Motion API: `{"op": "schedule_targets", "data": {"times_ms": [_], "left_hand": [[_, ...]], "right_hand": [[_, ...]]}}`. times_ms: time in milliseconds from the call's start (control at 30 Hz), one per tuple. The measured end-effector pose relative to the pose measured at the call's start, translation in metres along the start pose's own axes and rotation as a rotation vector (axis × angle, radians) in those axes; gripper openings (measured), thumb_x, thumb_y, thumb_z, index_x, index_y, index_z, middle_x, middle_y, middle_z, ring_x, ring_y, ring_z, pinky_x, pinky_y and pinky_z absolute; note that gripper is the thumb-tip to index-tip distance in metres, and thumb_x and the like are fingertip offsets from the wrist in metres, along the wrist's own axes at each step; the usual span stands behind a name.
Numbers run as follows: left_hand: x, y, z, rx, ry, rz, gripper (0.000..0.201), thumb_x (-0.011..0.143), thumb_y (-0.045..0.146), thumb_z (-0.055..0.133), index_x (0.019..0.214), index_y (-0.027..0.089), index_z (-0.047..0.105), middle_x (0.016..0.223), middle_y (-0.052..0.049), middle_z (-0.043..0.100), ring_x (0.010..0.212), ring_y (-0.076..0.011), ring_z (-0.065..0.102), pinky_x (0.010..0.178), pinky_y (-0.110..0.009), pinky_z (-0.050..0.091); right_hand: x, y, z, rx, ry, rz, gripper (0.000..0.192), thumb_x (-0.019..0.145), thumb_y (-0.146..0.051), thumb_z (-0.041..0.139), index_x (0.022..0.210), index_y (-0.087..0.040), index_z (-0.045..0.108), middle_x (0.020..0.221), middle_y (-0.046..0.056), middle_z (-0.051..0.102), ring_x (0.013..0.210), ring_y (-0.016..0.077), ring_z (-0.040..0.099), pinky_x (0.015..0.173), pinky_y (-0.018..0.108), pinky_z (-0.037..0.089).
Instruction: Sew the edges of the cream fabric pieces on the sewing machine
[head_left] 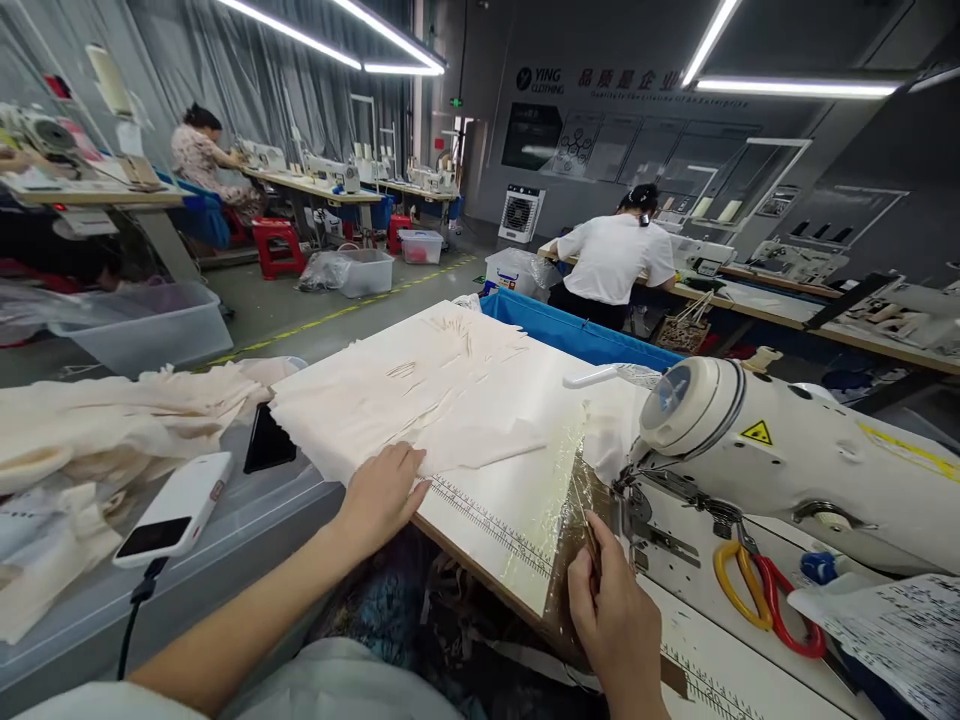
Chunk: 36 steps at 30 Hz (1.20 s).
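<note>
Two hands are yours: your left hand (384, 492) lies flat, fingers pressed together, on the cream fabric pieces (420, 395) spread over the surface (517, 500); your right hand (611, 610) pinches a thin tool (589, 525) near the sewing machine (787, 455). One phone (176, 510) lies far left, one pair of scissors (761, 595) right. Two people sit working at far benches in the workshop.

The far grey wall (480, 150) bears "YING CLOTHING" beside Chinese characters too small to read, the sewing machine (787, 450) carries a yellow triangle warning sticker (757, 433), and the table's ruler (491, 525) numbers stay illegible.
</note>
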<state>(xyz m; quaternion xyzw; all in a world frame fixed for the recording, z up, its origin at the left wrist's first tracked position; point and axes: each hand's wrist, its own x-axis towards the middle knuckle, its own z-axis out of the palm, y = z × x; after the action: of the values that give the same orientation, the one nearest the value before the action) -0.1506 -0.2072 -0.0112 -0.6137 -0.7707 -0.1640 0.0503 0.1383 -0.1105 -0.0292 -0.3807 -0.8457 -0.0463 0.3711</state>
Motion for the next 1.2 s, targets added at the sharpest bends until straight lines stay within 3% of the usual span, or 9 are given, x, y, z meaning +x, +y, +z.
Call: {"op": "schedule_targets", "data": {"times_ms": [200, 333, 467, 533, 600, 700, 800, 967, 1200], "left_hand": [[0.005, 0.037, 0.002, -0.238, -0.083, 0.207, 0.021, 0.099, 0.026, 0.039, 0.095, 0.020, 0.059, 0.094, -0.006, 0.068, 0.087, -0.0194, 0.065, 0.075, -0.030, 0.050], [0.017, 0.067, -0.001, -0.633, -0.077, 0.211, 0.019, 0.099, 0.031, 0.039, 0.098, 0.020, 0.055, 0.081, -0.002, 0.071, 0.067, -0.0154, 0.063, 0.064, -0.027, 0.046], [0.063, 0.078, -0.022, -0.954, -0.099, 0.189, 0.017, 0.097, 0.037, 0.043, 0.096, 0.020, 0.049, 0.081, -0.002, 0.075, 0.055, -0.0120, 0.056, 0.058, -0.025, 0.041], [0.090, 0.076, -0.036, -1.073, -0.123, 0.151, 0.020, 0.094, 0.039, 0.049, 0.093, 0.020, 0.049, 0.081, -0.003, 0.076, 0.052, -0.0108, 0.053, 0.055, -0.023, 0.038], [0.112, 0.071, -0.049, -1.204, -0.183, 0.117, 0.021, 0.091, 0.040, 0.054, 0.090, 0.019, 0.050, 0.080, -0.005, 0.076, 0.051, -0.0095, 0.049, 0.053, -0.022, 0.035], [0.130, 0.060, -0.064, -1.384, -0.281, 0.053, 0.022, 0.088, 0.035, 0.061, 0.095, 0.016, 0.052, 0.083, -0.009, 0.076, 0.051, -0.0077, 0.045, 0.053, -0.020, 0.034], [0.137, 0.049, -0.070, -1.499, -0.369, -0.068, 0.023, 0.086, 0.027, 0.063, 0.103, 0.014, 0.054, 0.091, -0.013, 0.076, 0.050, -0.0062, 0.042, 0.048, -0.019, 0.029], [0.152, 0.030, -0.065, -1.601, -0.358, -0.218, 0.022, 0.084, 0.017, 0.065, 0.105, 0.011, 0.059, 0.097, -0.016, 0.075, 0.050, -0.0048, 0.045, 0.045, -0.018, 0.032], [0.170, 0.001, -0.059, -1.723, -0.195, -0.358, 0.020, 0.082, 0.010, 0.062, 0.101, 0.010, 0.060, 0.090, -0.012, 0.073, 0.049, -0.0041, 0.046, 0.047, -0.016, 0.042]], "right_hand": [[0.001, 0.003, 0.002, 0.053, 0.033, 0.032, 0.034, 0.101, -0.034, 0.040, 0.113, -0.012, 0.064, 0.081, 0.012, 0.076, 0.041, 0.0143, 0.061, 0.033, 0.021, 0.038], [-0.003, 0.000, -0.003, 0.300, -0.055, 0.240, 0.031, 0.099, -0.044, 0.046, 0.103, -0.019, 0.064, 0.080, 0.009, 0.074, 0.055, 0.0186, 0.067, 0.042, 0.023, 0.048], [0.003, -0.025, -0.015, 0.761, -0.176, 0.400, 0.028, 0.102, -0.042, 0.047, 0.097, -0.021, 0.064, 0.072, 0.004, 0.070, 0.058, 0.0183, 0.066, 0.049, 0.025, 0.054], [0.015, -0.042, -0.014, 1.010, -0.225, 0.379, 0.030, 0.101, -0.042, 0.048, 0.094, -0.020, 0.069, 0.102, 0.012, 0.072, 0.088, 0.0240, 0.072, 0.068, 0.032, 0.061], [0.033, -0.058, -0.005, 1.142, -0.282, 0.344, 0.025, 0.099, -0.039, 0.054, 0.098, -0.022, 0.072, 0.138, 0.013, 0.059, 0.124, 0.0294, 0.059, 0.096, 0.043, 0.055], [0.064, -0.077, 0.023, 1.284, -0.286, 0.366, 0.023, 0.095, -0.038, 0.059, 0.102, -0.024, 0.076, 0.149, 0.010, 0.050, 0.140, 0.0295, 0.043, 0.113, 0.047, 0.037], [0.092, -0.094, 0.052, 1.375, -0.272, 0.390, 0.021, 0.089, -0.036, 0.064, 0.101, -0.025, 0.078, 0.139, 0.007, 0.058, 0.134, 0.0278, 0.048, 0.110, 0.041, 0.040], [0.107, -0.121, 0.071, 1.438, -0.322, 0.392, 0.023, 0.086, -0.028, 0.062, 0.103, -0.025, 0.077, 0.104, 0.004, 0.072, 0.089, 0.0206, 0.065, 0.081, 0.033, 0.053], [0.107, -0.126, 0.081, 1.613, -0.160, 0.566, 0.018, 0.083, -0.030, 0.061, 0.095, -0.023, 0.073, 0.103, 0.004, 0.075, 0.106, 0.0245, 0.067, 0.102, 0.042, 0.045]]}}
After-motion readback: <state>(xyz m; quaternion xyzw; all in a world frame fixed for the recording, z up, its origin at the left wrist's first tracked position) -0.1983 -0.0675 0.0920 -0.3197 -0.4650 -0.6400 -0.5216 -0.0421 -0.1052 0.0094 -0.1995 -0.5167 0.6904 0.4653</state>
